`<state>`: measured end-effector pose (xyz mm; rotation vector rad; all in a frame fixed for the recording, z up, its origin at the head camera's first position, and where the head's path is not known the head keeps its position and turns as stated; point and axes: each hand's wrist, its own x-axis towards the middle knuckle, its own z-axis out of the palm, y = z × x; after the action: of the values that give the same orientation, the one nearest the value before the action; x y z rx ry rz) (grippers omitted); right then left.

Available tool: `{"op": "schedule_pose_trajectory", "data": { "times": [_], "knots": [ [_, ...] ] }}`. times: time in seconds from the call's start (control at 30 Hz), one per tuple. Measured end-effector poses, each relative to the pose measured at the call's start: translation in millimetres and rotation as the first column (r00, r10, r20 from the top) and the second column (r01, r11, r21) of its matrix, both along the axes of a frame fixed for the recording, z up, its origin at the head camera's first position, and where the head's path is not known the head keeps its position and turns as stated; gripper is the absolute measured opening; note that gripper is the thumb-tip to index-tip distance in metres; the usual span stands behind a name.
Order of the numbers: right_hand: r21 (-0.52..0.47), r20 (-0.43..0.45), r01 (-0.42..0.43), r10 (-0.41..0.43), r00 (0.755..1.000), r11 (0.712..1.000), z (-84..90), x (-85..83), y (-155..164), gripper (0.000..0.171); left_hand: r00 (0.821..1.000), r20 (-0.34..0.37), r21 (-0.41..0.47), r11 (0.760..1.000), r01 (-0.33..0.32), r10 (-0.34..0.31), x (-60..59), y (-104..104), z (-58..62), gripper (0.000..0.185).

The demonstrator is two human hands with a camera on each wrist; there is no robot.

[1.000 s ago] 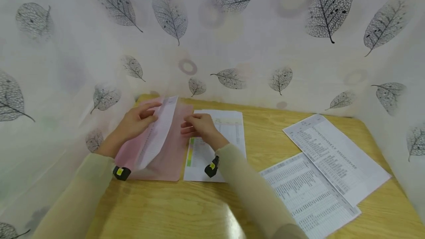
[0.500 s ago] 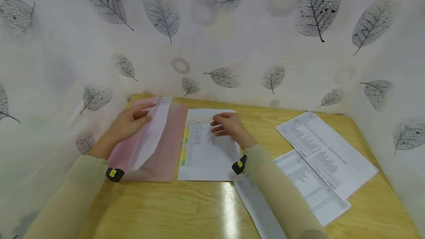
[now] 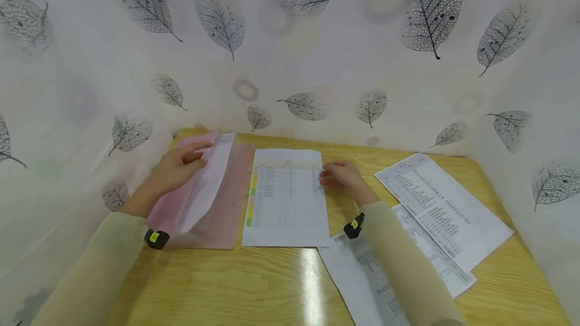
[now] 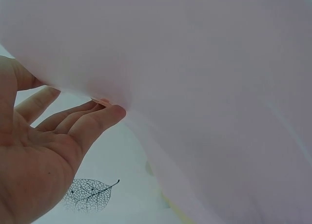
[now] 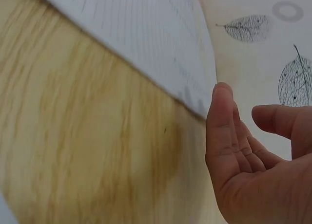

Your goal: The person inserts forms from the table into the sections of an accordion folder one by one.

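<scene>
Now I see my right hand (image 3: 343, 179), fingers loosely curled and empty, has slid off the colour-tabbed printed sheet (image 3: 286, 200) lying flat mid-table beside the pink folder (image 3: 226, 210), whose raised flap my left hand (image 3: 177, 169) pinches.

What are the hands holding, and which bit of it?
The left hand holds a white sheet by its long left edge, lifted over the pink folder. The right hand holds nothing.
</scene>
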<state>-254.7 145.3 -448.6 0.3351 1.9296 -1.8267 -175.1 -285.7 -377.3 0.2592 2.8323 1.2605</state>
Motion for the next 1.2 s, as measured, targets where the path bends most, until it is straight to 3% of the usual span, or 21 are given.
{"op": "schedule_pose_trajectory", "data": {
  "times": [0.4,0.77,1.2],
  "knots": [
    [0.027,0.035,-0.057,0.056,0.998,0.998,-18.8,-7.6,18.8,0.033,1.0,-0.002,0.016,1.0,0.001,-0.001,0.3,1.7,-4.1,0.05],
    [0.012,0.066,-0.043,0.043,0.997,0.999,-21.6,-10.2,13.4,0.031,1.0,-0.014,-0.004,1.0,0.011,-0.012,1.3,2.0,-1.1,0.051],
    [0.115,0.084,-0.014,0.004,0.996,0.993,-19.3,-13.7,8.8,0.016,1.0,-0.014,-0.005,1.0,0.005,-0.005,1.4,2.3,1.2,0.05]
  ]
}}
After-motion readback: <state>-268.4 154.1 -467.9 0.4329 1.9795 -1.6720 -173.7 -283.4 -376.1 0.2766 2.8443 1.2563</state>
